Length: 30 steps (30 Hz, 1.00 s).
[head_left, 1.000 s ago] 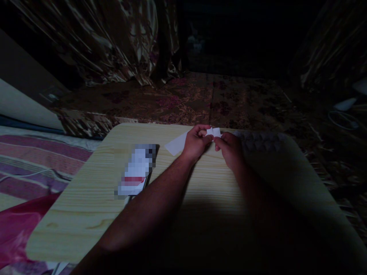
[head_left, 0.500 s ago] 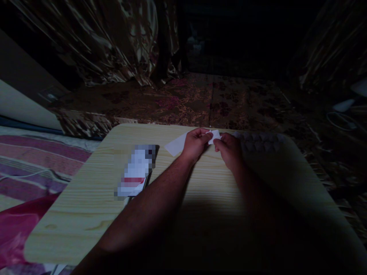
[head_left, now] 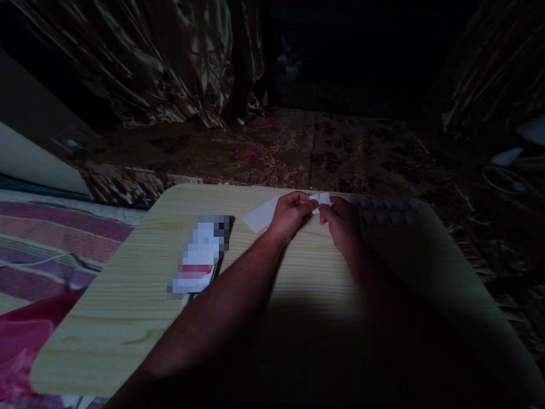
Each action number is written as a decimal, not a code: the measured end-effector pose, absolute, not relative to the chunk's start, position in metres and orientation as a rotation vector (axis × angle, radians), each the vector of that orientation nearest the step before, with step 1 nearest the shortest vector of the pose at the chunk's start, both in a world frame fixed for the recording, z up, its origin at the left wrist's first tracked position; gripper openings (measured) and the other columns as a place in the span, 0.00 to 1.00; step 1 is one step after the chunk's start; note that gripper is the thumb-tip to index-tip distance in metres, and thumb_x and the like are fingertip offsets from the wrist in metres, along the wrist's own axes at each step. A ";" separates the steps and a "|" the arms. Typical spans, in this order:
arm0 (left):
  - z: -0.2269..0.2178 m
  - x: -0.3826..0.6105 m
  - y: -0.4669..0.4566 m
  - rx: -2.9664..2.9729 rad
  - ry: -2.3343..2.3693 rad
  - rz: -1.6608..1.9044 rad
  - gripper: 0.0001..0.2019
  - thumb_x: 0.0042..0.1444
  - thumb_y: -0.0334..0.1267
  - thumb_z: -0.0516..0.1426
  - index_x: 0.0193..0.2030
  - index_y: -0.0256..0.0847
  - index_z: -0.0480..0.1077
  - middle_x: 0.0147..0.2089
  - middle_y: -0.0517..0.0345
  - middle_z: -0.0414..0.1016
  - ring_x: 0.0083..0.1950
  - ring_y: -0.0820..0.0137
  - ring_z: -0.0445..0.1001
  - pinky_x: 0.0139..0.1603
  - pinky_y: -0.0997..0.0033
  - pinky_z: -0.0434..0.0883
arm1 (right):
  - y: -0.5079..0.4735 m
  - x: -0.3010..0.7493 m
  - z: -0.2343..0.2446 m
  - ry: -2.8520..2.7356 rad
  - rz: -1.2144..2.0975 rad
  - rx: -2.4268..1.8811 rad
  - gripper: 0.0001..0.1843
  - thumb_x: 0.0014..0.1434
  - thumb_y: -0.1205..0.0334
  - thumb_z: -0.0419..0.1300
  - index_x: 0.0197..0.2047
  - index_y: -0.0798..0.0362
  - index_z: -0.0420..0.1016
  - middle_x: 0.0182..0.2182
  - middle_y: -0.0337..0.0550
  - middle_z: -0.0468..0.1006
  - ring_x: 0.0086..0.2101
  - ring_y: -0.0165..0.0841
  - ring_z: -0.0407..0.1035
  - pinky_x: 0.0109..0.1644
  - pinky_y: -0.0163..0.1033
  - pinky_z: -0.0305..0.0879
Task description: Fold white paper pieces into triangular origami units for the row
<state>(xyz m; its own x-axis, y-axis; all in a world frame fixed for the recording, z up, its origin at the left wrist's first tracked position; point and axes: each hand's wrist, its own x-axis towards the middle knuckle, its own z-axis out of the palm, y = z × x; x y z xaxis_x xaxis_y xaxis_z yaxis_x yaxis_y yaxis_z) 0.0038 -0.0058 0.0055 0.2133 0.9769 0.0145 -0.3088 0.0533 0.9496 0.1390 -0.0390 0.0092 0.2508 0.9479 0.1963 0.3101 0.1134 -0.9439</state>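
Note:
Between my two hands is a small folded piece of white paper (head_left: 324, 198), held over the far part of the table (head_left: 238, 312). My left hand (head_left: 290, 213) pinches its left side with thumb and fingers. On the paper's right side, my right hand (head_left: 342, 218) grips with the thumb on top. A notch or crease shows in the paper's upper edge. Partly behind my left hand, a flat white sheet of paper (head_left: 260, 217) lies on the tabletop. To the right of my right hand sit several small dark folded-looking pieces in rows (head_left: 385, 211), dim in the shadow.
A blurred-out phone-like object (head_left: 202, 250) lies on the table's left, near my left forearm. Left of the table is a striped bed cover (head_left: 55, 233) with a pink item (head_left: 29, 346). Patterned cloth (head_left: 272, 147) and curtains (head_left: 204, 57) stand beyond the far edge.
The small paper has turned slightly between my fingers, and a notch now shows in its upper edge. My right thumb has shifted a little; both hands stay in nearly the same place.

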 end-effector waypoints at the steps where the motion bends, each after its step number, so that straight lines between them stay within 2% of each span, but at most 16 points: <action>1: 0.005 0.004 -0.005 1.062 0.843 1.173 0.16 0.41 0.45 0.71 0.28 0.38 0.72 0.21 0.64 0.68 0.21 0.78 0.62 0.23 0.75 0.55 | -0.040 0.138 0.011 -1.263 0.733 -1.419 0.09 0.55 0.55 0.60 0.29 0.52 0.73 0.18 0.34 0.72 0.22 0.29 0.64 0.28 0.35 0.57; 9: 0.002 0.004 -0.003 1.040 0.878 1.236 0.13 0.45 0.42 0.68 0.26 0.39 0.69 0.18 0.65 0.65 0.19 0.78 0.59 0.21 0.74 0.52 | -0.044 0.135 0.017 -1.278 0.709 -1.444 0.17 0.56 0.55 0.60 0.20 0.50 0.65 0.15 0.33 0.67 0.19 0.27 0.58 0.26 0.35 0.53; 16: 0.003 0.005 -0.005 1.046 0.900 1.222 0.15 0.44 0.44 0.68 0.27 0.38 0.69 0.20 0.65 0.66 0.20 0.79 0.59 0.21 0.75 0.52 | -0.044 0.135 0.018 -1.258 0.706 -1.464 0.18 0.57 0.55 0.60 0.20 0.50 0.64 0.14 0.32 0.66 0.18 0.27 0.57 0.26 0.36 0.52; 22: 0.006 0.003 -0.003 0.928 0.771 1.249 0.14 0.50 0.47 0.64 0.29 0.38 0.71 0.24 0.62 0.68 0.23 0.76 0.66 0.23 0.76 0.60 | -0.040 0.135 0.009 -1.216 0.751 -1.344 0.18 0.57 0.53 0.62 0.21 0.50 0.64 0.16 0.33 0.69 0.20 0.27 0.60 0.28 0.36 0.56; 25: 0.007 0.001 0.000 0.868 0.727 1.250 0.11 0.50 0.44 0.62 0.32 0.38 0.71 0.26 0.60 0.70 0.25 0.75 0.69 0.22 0.76 0.62 | -0.038 0.136 0.004 -1.192 0.767 -1.295 0.17 0.56 0.53 0.64 0.22 0.50 0.66 0.16 0.33 0.69 0.20 0.27 0.61 0.29 0.36 0.57; 30: 0.007 0.000 -0.001 0.888 0.732 1.228 0.11 0.47 0.41 0.63 0.34 0.38 0.72 0.26 0.61 0.72 0.23 0.76 0.68 0.21 0.76 0.60 | -0.033 0.140 -0.003 -1.148 0.768 -1.264 0.16 0.56 0.52 0.65 0.24 0.49 0.67 0.15 0.32 0.69 0.20 0.28 0.61 0.28 0.36 0.57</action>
